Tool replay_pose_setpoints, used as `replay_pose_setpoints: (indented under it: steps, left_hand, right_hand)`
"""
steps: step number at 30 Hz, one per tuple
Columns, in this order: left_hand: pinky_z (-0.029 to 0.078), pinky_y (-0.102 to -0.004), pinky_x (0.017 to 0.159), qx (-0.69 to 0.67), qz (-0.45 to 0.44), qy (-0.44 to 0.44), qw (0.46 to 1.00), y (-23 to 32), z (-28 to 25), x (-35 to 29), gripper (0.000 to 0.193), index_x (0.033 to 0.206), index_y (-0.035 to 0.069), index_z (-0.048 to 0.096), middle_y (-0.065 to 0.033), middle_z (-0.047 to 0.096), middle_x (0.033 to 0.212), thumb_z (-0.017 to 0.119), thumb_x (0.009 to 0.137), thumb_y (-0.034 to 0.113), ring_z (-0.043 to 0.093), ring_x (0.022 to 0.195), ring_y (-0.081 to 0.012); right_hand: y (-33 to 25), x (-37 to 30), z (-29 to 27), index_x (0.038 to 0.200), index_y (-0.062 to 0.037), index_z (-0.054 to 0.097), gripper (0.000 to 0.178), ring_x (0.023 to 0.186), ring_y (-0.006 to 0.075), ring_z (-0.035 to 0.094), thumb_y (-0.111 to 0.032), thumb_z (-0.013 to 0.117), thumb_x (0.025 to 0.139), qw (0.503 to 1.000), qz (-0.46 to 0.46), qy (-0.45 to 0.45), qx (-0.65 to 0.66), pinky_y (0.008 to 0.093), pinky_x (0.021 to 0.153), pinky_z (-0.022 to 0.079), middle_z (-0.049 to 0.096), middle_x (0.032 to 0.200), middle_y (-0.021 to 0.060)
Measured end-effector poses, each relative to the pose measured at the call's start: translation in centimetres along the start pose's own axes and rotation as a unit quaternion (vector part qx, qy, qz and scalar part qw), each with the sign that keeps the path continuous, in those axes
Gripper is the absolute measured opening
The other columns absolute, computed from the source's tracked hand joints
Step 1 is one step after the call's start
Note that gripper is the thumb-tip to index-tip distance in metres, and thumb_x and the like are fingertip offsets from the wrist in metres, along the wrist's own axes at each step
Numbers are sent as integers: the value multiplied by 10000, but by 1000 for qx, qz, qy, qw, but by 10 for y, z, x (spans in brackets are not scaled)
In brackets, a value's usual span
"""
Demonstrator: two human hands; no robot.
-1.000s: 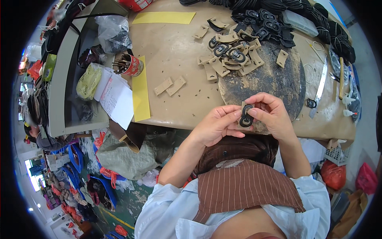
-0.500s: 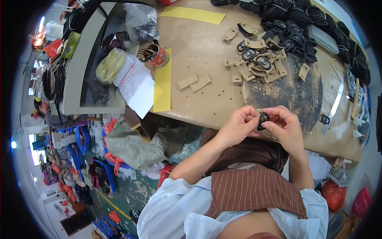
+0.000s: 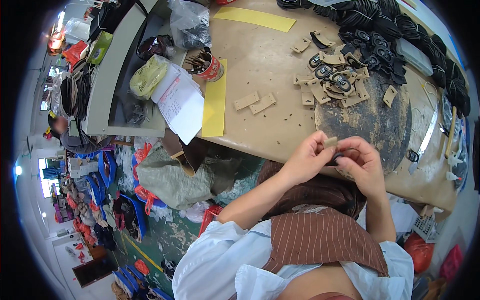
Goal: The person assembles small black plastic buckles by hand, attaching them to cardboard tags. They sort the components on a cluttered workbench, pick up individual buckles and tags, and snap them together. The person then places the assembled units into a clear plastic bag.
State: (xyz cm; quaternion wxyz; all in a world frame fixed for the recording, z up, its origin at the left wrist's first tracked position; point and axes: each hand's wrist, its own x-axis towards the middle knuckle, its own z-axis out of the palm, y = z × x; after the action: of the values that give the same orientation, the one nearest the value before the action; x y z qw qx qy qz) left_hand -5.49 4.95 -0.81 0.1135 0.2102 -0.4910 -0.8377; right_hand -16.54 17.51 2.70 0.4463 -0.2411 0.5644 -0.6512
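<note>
Over the counter (image 3: 245,60), my left hand (image 3: 306,158) pinches a tan tab (image 3: 330,143) at its two o'clock as my right hand (image 3: 366,167) pinches a black buckle (image 3: 336,158) at its nine, both long axes mostly hidden.

Head-worn left fisheye, facing down, near table (image 3: 250,60)

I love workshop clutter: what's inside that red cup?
Several thin, brownish stick-like things poke out of the red cup; their lower ends and the cup's bottom are hidden by its wall.
</note>
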Motion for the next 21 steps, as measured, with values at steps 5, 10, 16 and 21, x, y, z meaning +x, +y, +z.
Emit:
replay_pose_setpoints:
  steps: [5,10,16,21]
  left_hand:
    - [445,-209,602,-48,77,80,993,-14,10,3,62,870,45,453,-49,600,760,480,926,51,553,680,-55]
    - [454,-226,537,71,195,158,965,-4,14,10,144,785,72,449,-24,545,662,487,924,76,550,567,-91]
    - [496,-225,618,183,107,126,969,21,-9,20,53,910,14,524,-32,553,768,556,910,57,583,678,-91]
    - [532,-271,786,37,78,51,995,21,38,3,328,1203,-14,425,-103,528,1081,520,892,-56,641,936,-200]
  right_hand:
    - [-3,-3,-10,994,19,642,190,776,78,579,64,628,810,996,-17,-83,-11,219,680,476,596,929,27]
    - [-29,-5,-23,959,19,682,143,744,70,575,10,647,821,977,60,-206,10,195,656,455,636,880,47]
    - [-23,-25,-40,970,6,674,139,771,72,578,-10,649,834,996,37,-80,13,208,667,467,631,886,26]
    - [-30,-30,-35,986,14,653,202,860,114,606,76,652,794,982,-171,-55,-54,244,728,506,619,961,73]
